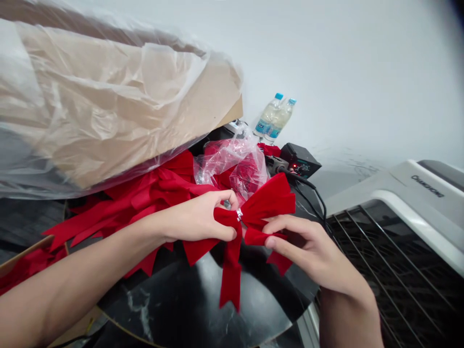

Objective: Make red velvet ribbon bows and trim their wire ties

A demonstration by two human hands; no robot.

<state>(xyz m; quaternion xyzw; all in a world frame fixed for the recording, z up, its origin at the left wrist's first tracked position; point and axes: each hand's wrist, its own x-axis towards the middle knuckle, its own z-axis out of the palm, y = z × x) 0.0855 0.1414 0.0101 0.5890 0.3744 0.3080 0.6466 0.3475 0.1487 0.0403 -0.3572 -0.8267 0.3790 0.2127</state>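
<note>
A red velvet bow (266, 200) with a silvery band at its centre is held over the round black table (174, 304). My left hand (203, 217) grips the bow's left loop, thumb below and fingers above, close to the band. On the other side, my right hand (300, 244) pinches a lower right part of the bow between thumb and fingers. One notched ribbon tail hangs down from the middle. Behind my left hand and forearm lies a heap of red ribbon bows (155, 186), partly hidden by the arm.
A clear plastic bag (235, 162) with red pieces lies behind the bow. Two bottles (270, 121) stand by the wall near a black box (300, 159) with a red light and cables. A plastic-covered carton (119, 96) fills the upper left. A white heater-like appliance (395, 193) stands right.
</note>
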